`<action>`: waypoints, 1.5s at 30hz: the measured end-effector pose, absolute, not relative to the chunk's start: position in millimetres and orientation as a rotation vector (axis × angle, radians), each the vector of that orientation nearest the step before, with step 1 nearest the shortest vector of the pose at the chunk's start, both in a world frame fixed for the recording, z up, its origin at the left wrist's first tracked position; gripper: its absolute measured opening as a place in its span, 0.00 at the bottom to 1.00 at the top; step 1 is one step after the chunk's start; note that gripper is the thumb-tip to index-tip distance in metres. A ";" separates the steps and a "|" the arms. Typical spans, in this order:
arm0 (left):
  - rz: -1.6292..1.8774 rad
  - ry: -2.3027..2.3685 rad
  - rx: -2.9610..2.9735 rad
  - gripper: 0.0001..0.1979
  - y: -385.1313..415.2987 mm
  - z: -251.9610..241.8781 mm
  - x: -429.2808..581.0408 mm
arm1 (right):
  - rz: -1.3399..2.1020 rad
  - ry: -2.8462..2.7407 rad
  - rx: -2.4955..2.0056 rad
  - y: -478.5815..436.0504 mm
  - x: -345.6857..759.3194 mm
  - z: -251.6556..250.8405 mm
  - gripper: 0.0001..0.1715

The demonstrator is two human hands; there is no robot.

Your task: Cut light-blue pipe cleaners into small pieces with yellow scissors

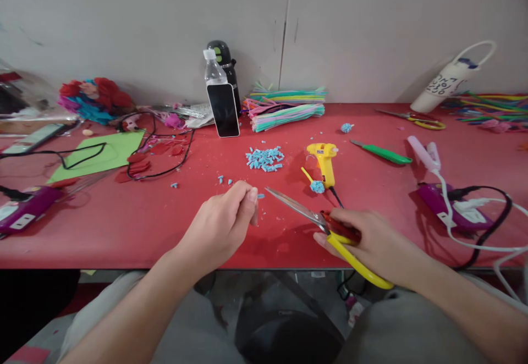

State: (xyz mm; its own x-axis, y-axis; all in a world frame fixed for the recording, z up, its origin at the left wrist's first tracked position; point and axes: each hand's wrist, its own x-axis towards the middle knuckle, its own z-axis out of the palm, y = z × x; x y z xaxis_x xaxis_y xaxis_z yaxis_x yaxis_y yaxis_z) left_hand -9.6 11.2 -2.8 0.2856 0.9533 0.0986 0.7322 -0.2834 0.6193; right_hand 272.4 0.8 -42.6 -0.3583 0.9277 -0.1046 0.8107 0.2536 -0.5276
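Observation:
My right hand (373,243) grips yellow-and-red-handled scissors (325,225), blades together and pointing left toward my left hand. My left hand (225,224) is closed in a pinch over the front of the red table (124,232); what its fingertips hold is too small to make out. A few blue bits lie on the table just beyond those fingertips. Farther back sits a pile of short blue cut pieces (264,158). A yellow glue gun (325,163) stands right of the pile, with a small blue pompom on a yellow stick (315,185) beside it.
A phone (223,109) leans on a water bottle (212,70) and black flask at the back. Bundles of coloured pipe cleaners (284,108) lie by the wall. A green-handled knife (383,154), other scissors (416,120), purple power strips (451,207) with cables, green paper (99,152) and paper flowers (94,97) surround.

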 end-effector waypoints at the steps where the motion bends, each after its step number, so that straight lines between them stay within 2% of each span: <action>1: 0.643 1.511 2.102 0.17 11.2 -3.0 -9.6 | 0.751 -2.298 -1.621 0.4 272.4 -42.2 0.24; 30: 0.589 1.507 2.132 0.17 10.8 2.1 -7.4 | 0.754 -2.313 -1.611 -1.2 271.3 -43.3 0.22; 40: 0.590 1.505 2.134 0.17 11.3 0.5 -8.1 | 0.753 -2.282 -1.643 -0.3 272.5 -47.1 0.25; 45: 0.632 1.499 2.117 0.17 11.6 -1.6 -9.4 | 0.896 -2.228 -1.624 -1.6 268.4 -34.1 0.22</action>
